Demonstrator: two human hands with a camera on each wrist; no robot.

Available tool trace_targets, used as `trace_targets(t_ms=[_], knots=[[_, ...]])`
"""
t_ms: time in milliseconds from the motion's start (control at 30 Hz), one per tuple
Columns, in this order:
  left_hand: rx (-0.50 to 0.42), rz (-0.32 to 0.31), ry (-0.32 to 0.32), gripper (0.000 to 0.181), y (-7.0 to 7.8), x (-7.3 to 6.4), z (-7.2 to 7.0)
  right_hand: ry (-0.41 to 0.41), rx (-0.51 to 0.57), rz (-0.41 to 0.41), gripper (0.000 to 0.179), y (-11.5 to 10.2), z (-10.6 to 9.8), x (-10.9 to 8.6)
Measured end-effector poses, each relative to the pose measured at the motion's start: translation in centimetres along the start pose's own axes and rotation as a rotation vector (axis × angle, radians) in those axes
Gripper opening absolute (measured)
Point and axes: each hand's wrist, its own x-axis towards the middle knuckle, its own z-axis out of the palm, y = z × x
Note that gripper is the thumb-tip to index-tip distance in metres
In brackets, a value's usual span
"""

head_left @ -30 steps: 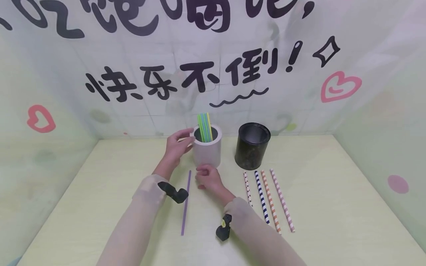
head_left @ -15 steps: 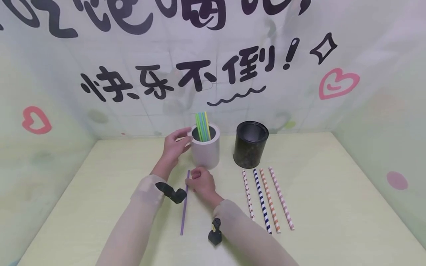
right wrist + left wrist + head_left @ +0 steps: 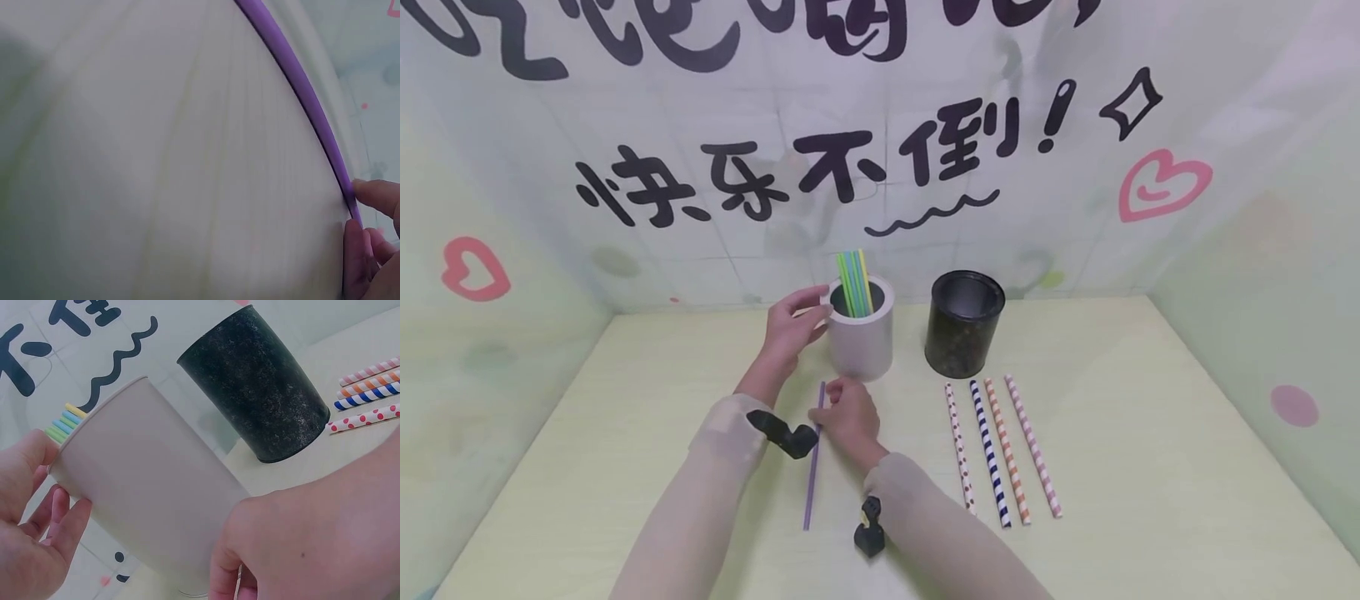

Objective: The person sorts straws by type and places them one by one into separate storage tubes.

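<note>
In the head view a pale pinkish-white cup (image 3: 861,346) stands upright at the back, with several green, blue and yellow straws (image 3: 854,283) in it. My left hand (image 3: 790,327) holds its left side near the rim, thumb and fingers bent against the wall. In front of the cup a purple straw (image 3: 812,483) lies on the table. My right hand (image 3: 852,417) is at its upper end; in the right wrist view, fingertips touch the purple straw (image 3: 300,81) from both sides. The right hand partly covers the cup's lower part in the left wrist view.
A black can (image 3: 964,325) stands upright to the right of the cup. In front of it lie several patterned paper straws: red-dotted (image 3: 958,446), blue-striped (image 3: 989,450), orange-striped (image 3: 1007,450) and pink-striped (image 3: 1033,446). A printed backdrop (image 3: 700,250) rises behind the table (image 3: 1150,433).
My right hand has moved left from the front of the cup to the purple straw, its fingers now closing about the upper end. The left hand stays at the cup.
</note>
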Motion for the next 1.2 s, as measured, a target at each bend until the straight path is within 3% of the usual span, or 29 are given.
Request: trace_targets(t_ms=[500,633,733,933,1200], knots=[[-0.01,0.028,-0.005,0.041,0.4,0.3,-0.4,-0.06,-0.04,-0.023,0.028,-1.5,-1.1,0.4],[-0.014,0.006,-0.005,0.041,0.3,0.3,-0.4,-0.088,-0.036,0.0,0.026,-1.4,-1.1,0.5],[-0.012,-0.003,-0.013,0.041,0.2,0.1,-0.4,-0.095,0.028,0.012,0.027,-1.0,-1.0,0.6],[-0.007,0.0,-0.016,0.042,0.0,-0.3,-0.6,-0.105,0.257,0.033,0.031,-0.6,-1.5,0.5],[-0.028,0.015,-0.035,0.042,0.0,0.0,-0.2,-0.075,0.4,0.038,0.033,-1.0,-4.2,0.9]])
